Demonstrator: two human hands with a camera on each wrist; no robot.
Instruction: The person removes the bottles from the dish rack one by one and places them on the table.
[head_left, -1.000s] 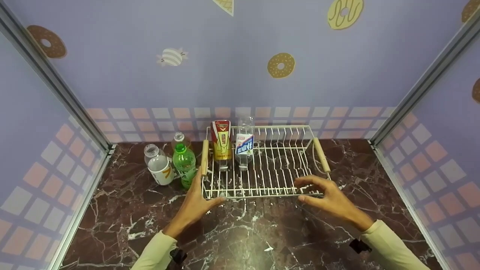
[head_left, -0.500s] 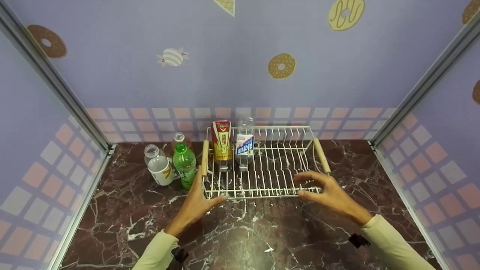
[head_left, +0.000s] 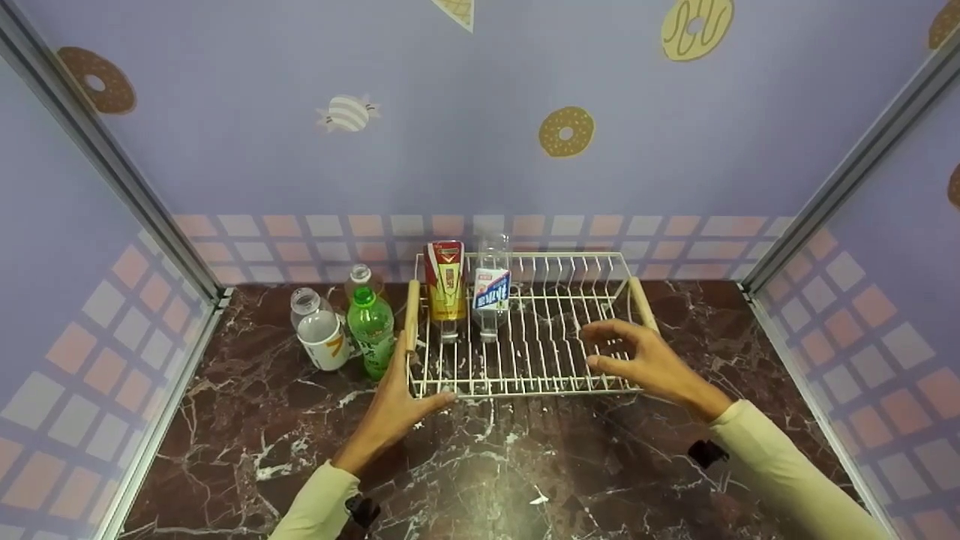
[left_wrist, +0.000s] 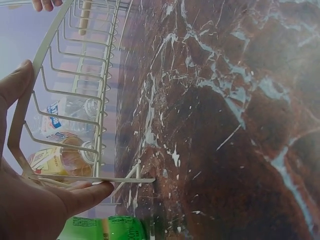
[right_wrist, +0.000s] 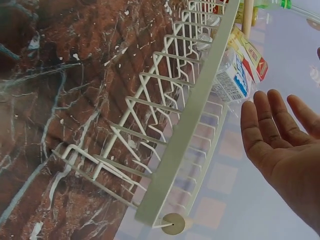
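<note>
A white wire dish rack [head_left: 525, 392] with wooden side handles stands on the counter. At its front left corner my left hand [head_left: 396, 397] grips the frame; the left wrist view has the thumb [left_wrist: 20, 80] on the flat front rail and a finger below the side wire. Inside the rack's left part, two plastic bottles lean with necks downward: one with a red and yellow label [head_left: 446, 285], one clear with a blue and white label [head_left: 492, 291]. Over the rack's right front, my right hand [head_left: 645, 360] hovers with loosely bent fingers, holding nothing.
Left of the rack stand a green bottle [head_left: 371, 330], a clear bottle with a white and orange label [head_left: 327, 345], and another bottle [head_left: 361, 275] partly hidden behind the green one. A patterned wall [head_left: 450, 165] rises behind the dark marble counter [head_left: 480, 472].
My right hand has risen and shifted slightly left and away from me, off the rack's front right rail area. My left hand, the rack and the bottles stay put.
</note>
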